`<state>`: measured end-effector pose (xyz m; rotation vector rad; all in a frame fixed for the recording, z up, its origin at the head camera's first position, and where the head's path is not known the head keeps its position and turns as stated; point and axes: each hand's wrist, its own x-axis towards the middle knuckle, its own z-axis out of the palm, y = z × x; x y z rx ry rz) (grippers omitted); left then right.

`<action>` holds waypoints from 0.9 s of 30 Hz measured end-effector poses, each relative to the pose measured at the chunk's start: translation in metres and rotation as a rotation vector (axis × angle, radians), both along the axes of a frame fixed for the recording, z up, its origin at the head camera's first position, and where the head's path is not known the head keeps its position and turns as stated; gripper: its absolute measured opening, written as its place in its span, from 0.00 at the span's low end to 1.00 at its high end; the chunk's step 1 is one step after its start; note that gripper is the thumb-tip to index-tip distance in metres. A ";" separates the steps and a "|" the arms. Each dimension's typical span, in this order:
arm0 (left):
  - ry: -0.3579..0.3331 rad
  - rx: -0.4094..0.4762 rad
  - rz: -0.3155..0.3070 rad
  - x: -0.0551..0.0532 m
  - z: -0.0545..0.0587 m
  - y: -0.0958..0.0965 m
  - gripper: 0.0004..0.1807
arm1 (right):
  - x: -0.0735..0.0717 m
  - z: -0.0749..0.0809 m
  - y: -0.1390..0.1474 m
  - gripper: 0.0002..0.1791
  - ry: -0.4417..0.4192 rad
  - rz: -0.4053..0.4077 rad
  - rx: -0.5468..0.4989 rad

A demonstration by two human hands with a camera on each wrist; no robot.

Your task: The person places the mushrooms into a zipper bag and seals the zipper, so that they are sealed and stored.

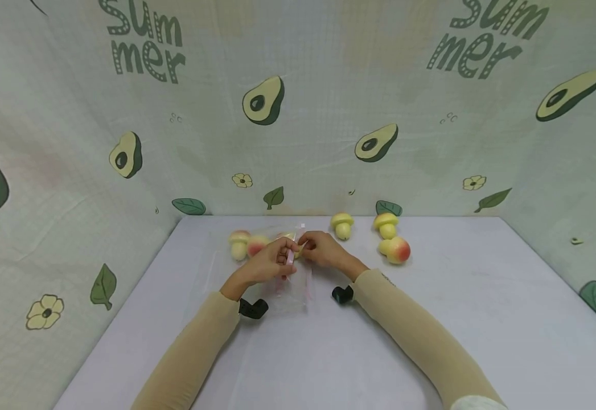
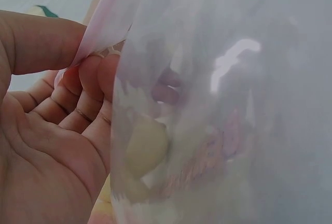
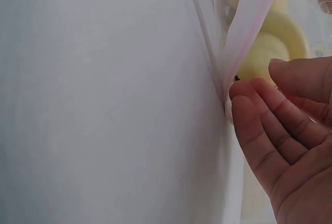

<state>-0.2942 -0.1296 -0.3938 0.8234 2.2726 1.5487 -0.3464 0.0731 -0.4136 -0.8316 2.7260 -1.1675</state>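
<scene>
My left hand [image 1: 273, 263] pinches the pink-edged mouth of a clear plastic bag [image 2: 233, 130] between thumb and curled fingers. At that mouth is my right hand [image 1: 323, 249], its fingers bent around the stem of a toy mushroom [image 3: 267, 53] with a yellow cap; the contact is partly covered. The bag's pink strip [image 3: 254, 22] runs down to the right fingertips. Around the bag's far part lie a yellow toy mushroom [image 1: 238, 245] and a red-tinged one [image 1: 258, 245], seen through or beside the film. Through the plastic, a yellow shape [image 2: 148, 146] shows blurred.
Farther right on the white table [image 1: 472, 296] are a yellow toy mushroom [image 1: 342, 225], another [image 1: 387, 224] and one with a red cap [image 1: 397, 250]. Black wrist devices [image 1: 254, 308] sit beside both wrists. Behind stands a printed cloth [image 1: 318, 85].
</scene>
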 end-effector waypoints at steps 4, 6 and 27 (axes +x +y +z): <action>0.009 0.000 -0.002 -0.002 -0.001 0.000 0.23 | 0.003 0.004 0.003 0.11 -0.017 -0.004 0.003; 0.010 -0.003 0.006 -0.002 0.000 0.000 0.23 | 0.005 0.007 0.004 0.12 -0.025 -0.003 -0.002; -0.021 0.016 0.001 0.001 -0.001 0.000 0.23 | 0.036 0.027 0.052 0.17 0.067 -0.050 0.056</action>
